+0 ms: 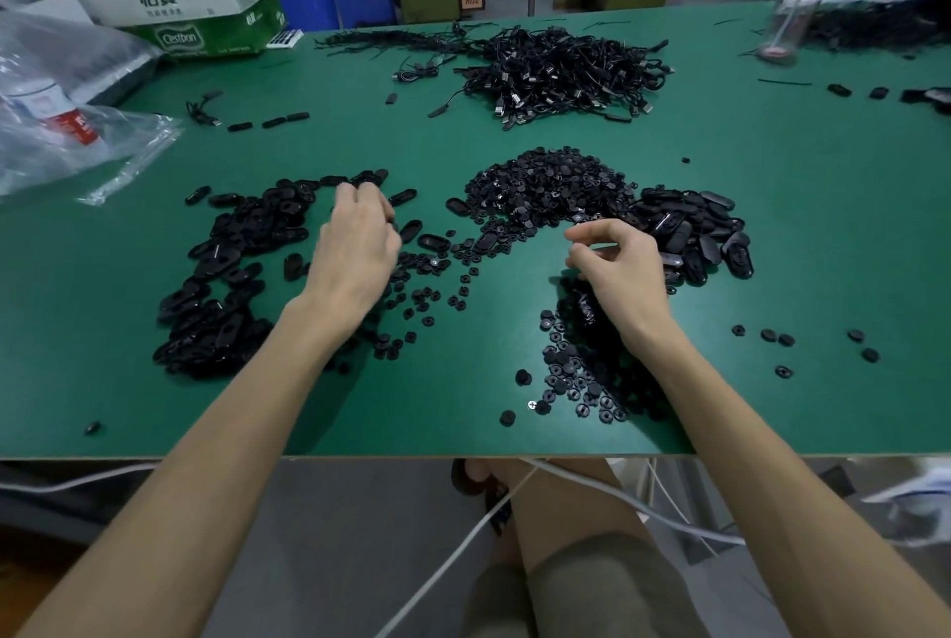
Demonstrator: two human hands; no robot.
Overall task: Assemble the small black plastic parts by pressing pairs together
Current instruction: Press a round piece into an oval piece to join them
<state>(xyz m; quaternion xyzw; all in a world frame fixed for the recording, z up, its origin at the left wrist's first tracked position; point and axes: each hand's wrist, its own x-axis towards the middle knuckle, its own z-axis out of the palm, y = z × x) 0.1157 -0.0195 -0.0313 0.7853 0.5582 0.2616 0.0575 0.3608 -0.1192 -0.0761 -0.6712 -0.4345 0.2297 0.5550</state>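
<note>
Oval black shells point(231, 251) lie just left of the left hand point(355, 251), round inserts point(576, 380) beneath the right hand point(620, 272). Both hands curl, but I cannot tell if they hold anything. Seat each pair squarely before pressing.

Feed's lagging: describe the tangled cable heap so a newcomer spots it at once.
Start at the green table and look to its far middle. There lies the heap of tangled black cables, a pile of looped wires; the nearer heaps of small black plastic parts are solid pieces.
</note>
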